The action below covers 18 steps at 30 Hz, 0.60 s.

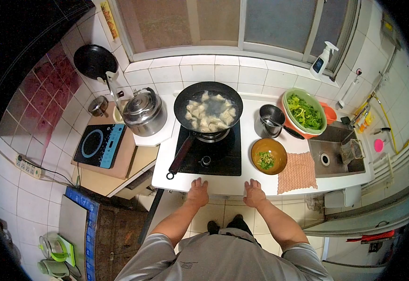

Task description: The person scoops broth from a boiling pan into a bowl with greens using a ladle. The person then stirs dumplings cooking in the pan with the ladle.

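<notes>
My left hand (198,192) rests on the front edge of the white counter (223,185), fingers stretched forward and holding nothing. A short way to its right, my right hand (254,193) leans on the same edge, also open. Between and beyond them is a black gas stove (228,161) with a round knob. On its burner stands a black wok (181,105) with dumplings (209,114) in cloudy water, its dark handle (182,154) pointing toward my left hand. Nearest to my right hand is a brown bowl (279,152) containing chopped scallion (266,160).
A steel pot (263,129) with a ladle (288,130), a green basin (288,105) of leafy greens (305,112), a pink cloth (297,173) and a sink (326,171) lie right. A steel kettle (143,114) and an induction cooker (99,146) are left.
</notes>
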Each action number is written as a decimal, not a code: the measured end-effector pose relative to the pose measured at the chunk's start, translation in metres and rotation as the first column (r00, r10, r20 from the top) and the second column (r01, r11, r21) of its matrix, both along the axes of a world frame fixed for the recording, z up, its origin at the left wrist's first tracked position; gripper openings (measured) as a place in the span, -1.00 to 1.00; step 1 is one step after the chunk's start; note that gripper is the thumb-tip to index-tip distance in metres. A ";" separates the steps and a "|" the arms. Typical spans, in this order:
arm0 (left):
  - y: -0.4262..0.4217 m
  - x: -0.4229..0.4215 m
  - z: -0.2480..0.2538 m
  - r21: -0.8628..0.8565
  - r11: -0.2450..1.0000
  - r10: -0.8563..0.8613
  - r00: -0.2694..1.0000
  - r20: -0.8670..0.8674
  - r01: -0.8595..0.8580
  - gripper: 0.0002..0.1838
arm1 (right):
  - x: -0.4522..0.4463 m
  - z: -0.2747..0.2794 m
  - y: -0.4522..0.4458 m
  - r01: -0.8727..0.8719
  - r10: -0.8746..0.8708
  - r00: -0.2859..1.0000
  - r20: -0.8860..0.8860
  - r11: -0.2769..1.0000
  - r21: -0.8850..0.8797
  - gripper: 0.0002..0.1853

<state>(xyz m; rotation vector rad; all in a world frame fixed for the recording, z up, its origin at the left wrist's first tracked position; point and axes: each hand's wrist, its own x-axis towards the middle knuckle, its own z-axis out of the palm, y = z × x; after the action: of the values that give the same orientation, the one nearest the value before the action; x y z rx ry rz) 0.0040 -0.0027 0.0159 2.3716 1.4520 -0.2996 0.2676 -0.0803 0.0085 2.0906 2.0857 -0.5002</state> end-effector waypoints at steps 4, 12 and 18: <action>0.002 -0.001 -0.007 0.017 0.999 -0.029 0.999 -0.032 0.030 -0.35 | 0.000 -0.001 0.001 -0.016 0.016 1.000 0.026 1.000 -0.008 -0.14; 0.001 0.000 -0.002 0.004 0.999 -0.046 0.996 -0.073 0.046 -0.34 | 0.001 -0.005 0.000 -0.010 0.010 1.000 0.020 1.000 0.013 -0.14; 0.000 0.001 0.007 -0.006 0.998 -0.061 0.993 -0.103 0.060 -0.34 | 0.002 -0.008 0.000 -0.011 0.011 1.000 0.020 1.000 0.028 -0.14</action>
<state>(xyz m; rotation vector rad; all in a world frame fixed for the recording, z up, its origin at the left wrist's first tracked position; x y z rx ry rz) 0.0055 -0.0026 0.0232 2.4332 1.4244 -0.4452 0.2694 -0.0802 0.0002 2.0892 2.1039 -0.4492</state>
